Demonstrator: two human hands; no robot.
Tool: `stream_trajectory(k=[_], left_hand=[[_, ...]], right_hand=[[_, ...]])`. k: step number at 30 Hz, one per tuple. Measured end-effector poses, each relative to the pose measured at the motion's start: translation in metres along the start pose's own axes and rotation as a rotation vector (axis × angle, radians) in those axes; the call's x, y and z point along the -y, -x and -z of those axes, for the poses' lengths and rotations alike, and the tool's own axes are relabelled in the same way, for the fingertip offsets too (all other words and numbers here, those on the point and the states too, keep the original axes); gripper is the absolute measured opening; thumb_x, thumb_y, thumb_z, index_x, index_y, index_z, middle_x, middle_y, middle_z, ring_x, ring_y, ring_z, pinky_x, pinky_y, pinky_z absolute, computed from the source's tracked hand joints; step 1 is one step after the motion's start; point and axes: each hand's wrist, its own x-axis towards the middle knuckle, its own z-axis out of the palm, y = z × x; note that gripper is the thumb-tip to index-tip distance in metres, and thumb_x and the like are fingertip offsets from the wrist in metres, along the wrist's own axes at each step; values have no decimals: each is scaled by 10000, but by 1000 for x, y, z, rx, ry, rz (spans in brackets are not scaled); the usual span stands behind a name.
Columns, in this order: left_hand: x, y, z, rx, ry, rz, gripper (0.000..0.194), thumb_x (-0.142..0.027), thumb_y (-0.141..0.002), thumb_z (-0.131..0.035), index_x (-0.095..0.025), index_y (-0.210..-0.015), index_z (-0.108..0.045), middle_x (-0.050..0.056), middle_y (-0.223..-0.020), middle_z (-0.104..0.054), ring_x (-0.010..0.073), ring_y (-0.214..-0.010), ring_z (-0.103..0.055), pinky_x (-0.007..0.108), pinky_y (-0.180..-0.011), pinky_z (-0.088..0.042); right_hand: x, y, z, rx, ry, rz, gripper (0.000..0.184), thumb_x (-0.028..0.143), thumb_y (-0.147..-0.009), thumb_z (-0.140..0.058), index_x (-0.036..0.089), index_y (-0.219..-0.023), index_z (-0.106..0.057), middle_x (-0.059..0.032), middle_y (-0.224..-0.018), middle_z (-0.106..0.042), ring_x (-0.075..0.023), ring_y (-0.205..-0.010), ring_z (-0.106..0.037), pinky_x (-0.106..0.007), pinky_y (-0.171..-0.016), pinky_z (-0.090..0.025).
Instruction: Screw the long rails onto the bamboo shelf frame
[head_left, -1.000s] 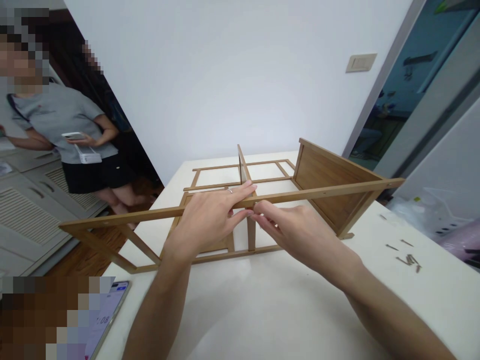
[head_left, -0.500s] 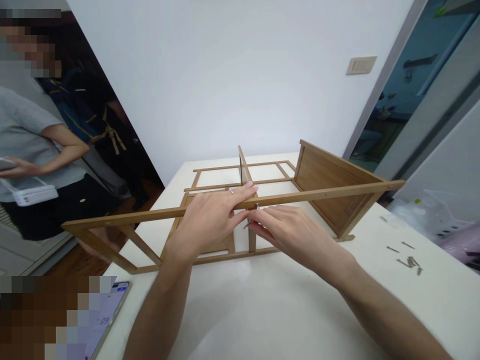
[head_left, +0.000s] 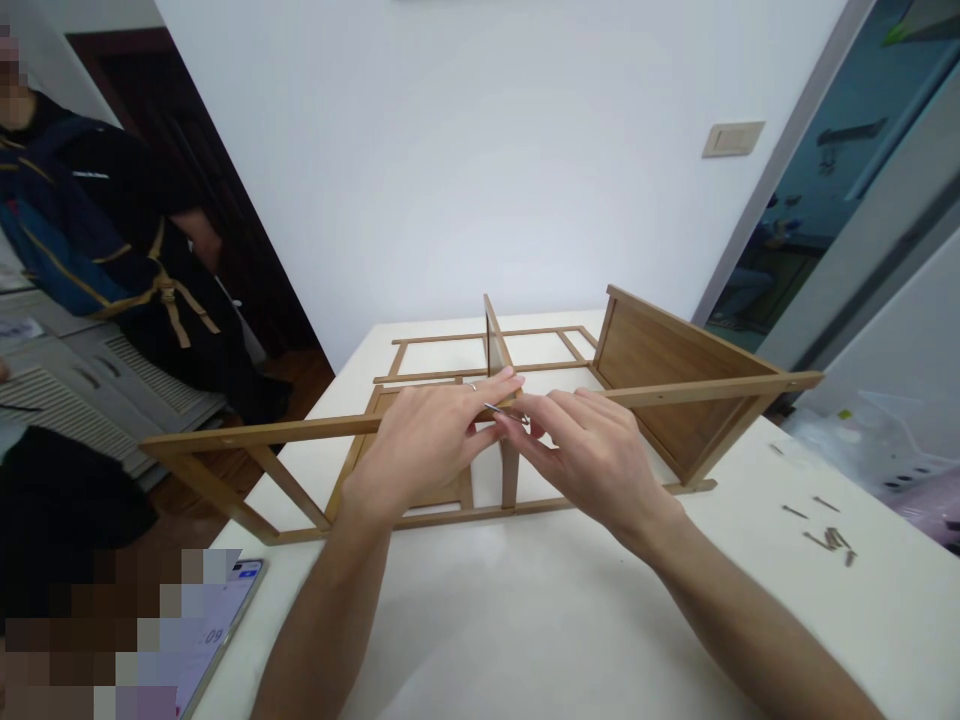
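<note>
A wooden frame [head_left: 262, 433] stands on the white table, its long top rail running across in front of me. My left hand [head_left: 435, 430] lies over the middle of this rail, fingers on top and thumb below, gripping it. Close beside it, my right hand [head_left: 581, 440] pinches a thin metal hex key [head_left: 493, 408] between thumb and fingers at the rail. Fingers partly cover the key, and the spot where it meets the wood is hidden. Under the hands rises an upright divider [head_left: 510, 475]. A solid wooden panel [head_left: 679, 385] closes the right end.
Several loose screws [head_left: 829, 538] lie on the table [head_left: 600, 630] at right. A phone [head_left: 225, 630] lies at the left edge. Beyond it stands a person with a backpack [head_left: 67, 240]. A white wall [head_left: 487, 150] is behind the table; plastic bags [head_left: 832, 440] sit at right.
My right hand has turned and risen slightly, and the hex key has swung from below the rail to across it. My left hand keeps its grip. The view has shifted left.
</note>
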Motion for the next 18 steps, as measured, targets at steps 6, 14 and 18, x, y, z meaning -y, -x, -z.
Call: stream_trajectory(k=[6, 14, 18], left_hand=[[1, 0, 0, -23, -28, -34, 264, -358, -1055, -544, -364, -1274, -691, -51, -949, -825, 228, -864, -776, 307, -642, -440], [1, 0, 1, -6, -25, -29, 304, -382, -1060, -554, -381, -1354, -631, -60, -1004, -825, 217, -902, -775, 303, -663, -420], [1, 0, 2, 13, 5, -25, 400, -375, -1060, -563, -416, -1457, -569, -71, -1132, -822, 218, -978, -774, 301, -695, -449]], right_hand=[[-2, -2, 1, 4, -154, -70, 243, 131, -1010, -589, 173, -1234, -672, 10, -783, -686, -110, -620, -614, -232, -651, -473], [-4, 0, 1, 11, -261, -91, 234, 127, -1010, -564, 204, -1218, -640, 26, -794, -666, -91, -616, -576, -212, -620, -463], [-8, -2, 4, -21, -179, -83, 153, 165, -1005, -587, 196, -1141, -651, 35, -735, -639, -89, -596, -568, -209, -592, -443]])
